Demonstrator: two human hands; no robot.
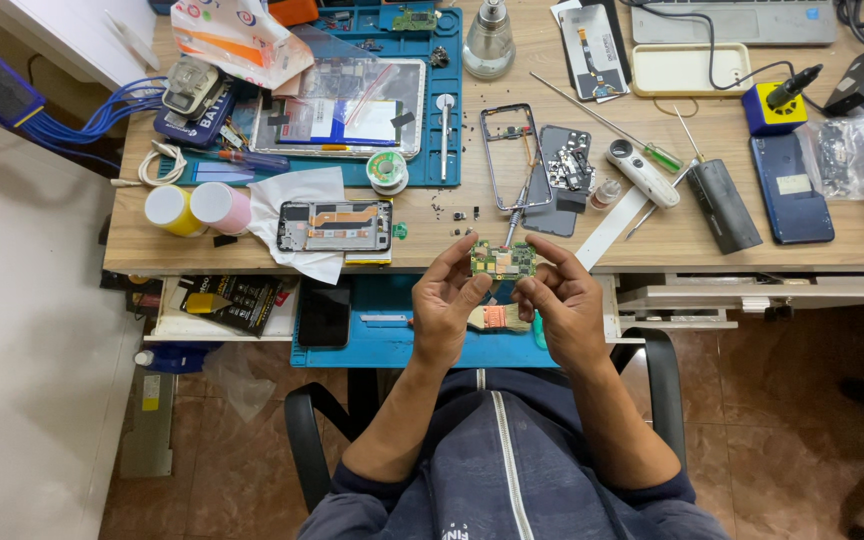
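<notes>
A small green circuit board [503, 260] sits pinched between both hands just off the near edge of the wooden tabletop [672, 235]. The left hand [449, 300] closes its grip on the board's left end, the right hand [560, 305] on its right end, fingertips pressed to its edges.

The tabletop is crowded. A blue work mat [447, 120] covers the far left part, carrying a tablet-like panel [342, 108] and a roll of solder wire [387, 168]. Near the left edge stand a yellow tub [172, 210] and a pink tub [220, 207], beside an opened phone [335, 226] lying on white tissue [297, 195]. Right of the mat lie an empty phone frame [512, 155], a green-handled screwdriver [607, 125] and a dark blue phone back [790, 187]. A clear bottle [489, 40] stands at the far edge.

Below the tabletop, a pulled-out shelf holds a second blue mat [392, 335]. The floor [782, 430] is brown tile; a white wall [22, 350] runs along the left.
</notes>
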